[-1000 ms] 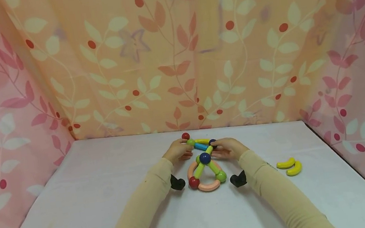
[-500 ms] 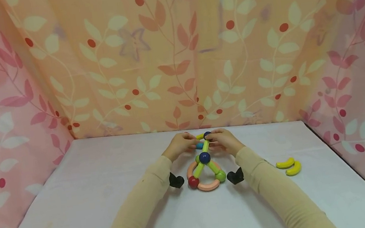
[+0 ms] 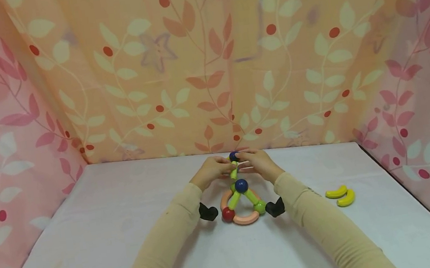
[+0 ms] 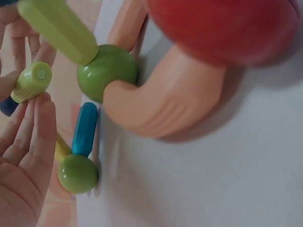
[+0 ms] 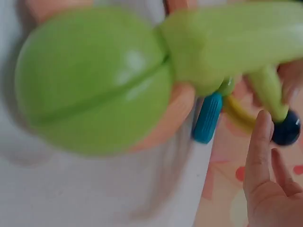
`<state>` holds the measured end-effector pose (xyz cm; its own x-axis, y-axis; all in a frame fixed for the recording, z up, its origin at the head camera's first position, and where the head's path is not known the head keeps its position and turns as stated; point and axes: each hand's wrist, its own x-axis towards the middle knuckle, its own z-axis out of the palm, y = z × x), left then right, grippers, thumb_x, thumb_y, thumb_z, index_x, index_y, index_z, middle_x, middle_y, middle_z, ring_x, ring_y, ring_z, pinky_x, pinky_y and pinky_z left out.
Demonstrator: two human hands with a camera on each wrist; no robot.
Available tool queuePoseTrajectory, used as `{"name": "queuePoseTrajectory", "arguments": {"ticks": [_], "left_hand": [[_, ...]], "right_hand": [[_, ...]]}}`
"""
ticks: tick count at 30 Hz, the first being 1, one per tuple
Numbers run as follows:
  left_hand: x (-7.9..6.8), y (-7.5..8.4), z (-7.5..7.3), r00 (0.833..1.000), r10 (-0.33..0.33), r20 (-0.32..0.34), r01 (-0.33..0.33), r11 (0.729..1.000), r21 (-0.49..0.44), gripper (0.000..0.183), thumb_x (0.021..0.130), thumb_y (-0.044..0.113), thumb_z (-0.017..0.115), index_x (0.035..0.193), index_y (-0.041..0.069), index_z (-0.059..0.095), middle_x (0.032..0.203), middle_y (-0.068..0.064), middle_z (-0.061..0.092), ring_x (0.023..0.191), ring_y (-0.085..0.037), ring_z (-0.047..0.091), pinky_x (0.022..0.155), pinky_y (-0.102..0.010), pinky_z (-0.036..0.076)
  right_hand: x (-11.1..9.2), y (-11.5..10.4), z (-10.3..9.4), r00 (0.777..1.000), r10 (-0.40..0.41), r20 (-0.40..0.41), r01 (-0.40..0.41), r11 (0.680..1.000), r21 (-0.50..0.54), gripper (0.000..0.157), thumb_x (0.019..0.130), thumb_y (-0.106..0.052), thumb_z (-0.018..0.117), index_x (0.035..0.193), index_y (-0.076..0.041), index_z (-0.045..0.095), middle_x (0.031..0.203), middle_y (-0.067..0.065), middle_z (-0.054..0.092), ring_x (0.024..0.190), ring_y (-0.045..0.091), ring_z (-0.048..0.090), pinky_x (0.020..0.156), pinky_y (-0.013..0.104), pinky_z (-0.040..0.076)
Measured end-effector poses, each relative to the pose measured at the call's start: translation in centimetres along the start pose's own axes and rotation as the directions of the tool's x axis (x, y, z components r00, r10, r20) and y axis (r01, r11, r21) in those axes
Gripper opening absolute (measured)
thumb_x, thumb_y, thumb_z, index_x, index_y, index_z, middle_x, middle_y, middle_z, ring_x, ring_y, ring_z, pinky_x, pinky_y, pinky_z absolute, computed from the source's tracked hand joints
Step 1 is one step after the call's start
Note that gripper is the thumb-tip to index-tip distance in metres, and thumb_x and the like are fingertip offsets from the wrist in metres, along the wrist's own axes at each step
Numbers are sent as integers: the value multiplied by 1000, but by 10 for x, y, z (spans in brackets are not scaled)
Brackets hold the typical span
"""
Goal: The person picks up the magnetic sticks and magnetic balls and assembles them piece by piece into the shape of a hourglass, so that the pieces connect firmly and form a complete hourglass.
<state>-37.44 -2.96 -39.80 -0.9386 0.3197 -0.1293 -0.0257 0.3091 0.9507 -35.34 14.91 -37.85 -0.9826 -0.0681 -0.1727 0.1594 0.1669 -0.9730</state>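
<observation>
In the head view my left hand (image 3: 211, 170) and right hand (image 3: 261, 164) meet behind a ball-and-stick toy frame. My left hand pinches a light green stick (image 4: 33, 81), whose bare end faces the left wrist camera. A dark blue ball (image 5: 285, 128) sits on its other end, held at my right fingertips. From this ball a yellow curved piece (image 5: 239, 113) runs to a green ball (image 4: 78, 174) bearing a teal stick (image 4: 85, 130). The frame has peach curved pieces (image 3: 247, 221), a red ball (image 3: 228, 214), a green ball (image 3: 259, 208) and sticks meeting at a blue ball (image 3: 241, 185).
Two yellow curved pieces (image 3: 341, 197) lie on the white table (image 3: 72, 261) to the right. Black heart-shaped parts (image 3: 208, 212) stick out at both wrists, near the frame's sides. Patterned curtains (image 3: 205, 62) enclose the back and sides.
My left hand has left the green ball by the red one and come to the light green stick. My right hand has moved left and away with the dark blue ball, lifting the stick off the frame.
</observation>
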Motion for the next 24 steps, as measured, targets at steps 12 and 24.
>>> {"name": "queuePoseTrajectory", "arguments": {"ticks": [12, 24], "left_hand": [[-7, -6, -19, 999, -44, 16, 45, 997, -63, 32, 91, 24, 71, 115, 3, 68, 118, -11, 69, 106, -21, 68, 94, -36, 57], [-19, -17, -32, 993, -95, 75, 109, 971, -212, 32, 93, 19, 68, 119, 1, 63, 104, -3, 68, 93, -14, 66, 86, -28, 59]], "right_hand": [[18, 21, -13, 994, -8, 110, 48, 928, -369, 49, 97, -17, 62, 141, 0, 51, 143, 22, 55, 119, 34, 62, 95, 36, 57], [32, 23, 0, 970, 28, 243, 123, 804, -581, 56, 91, -22, 70, 142, -8, 53, 138, 17, 57, 110, 25, 63, 96, 37, 56]]}}
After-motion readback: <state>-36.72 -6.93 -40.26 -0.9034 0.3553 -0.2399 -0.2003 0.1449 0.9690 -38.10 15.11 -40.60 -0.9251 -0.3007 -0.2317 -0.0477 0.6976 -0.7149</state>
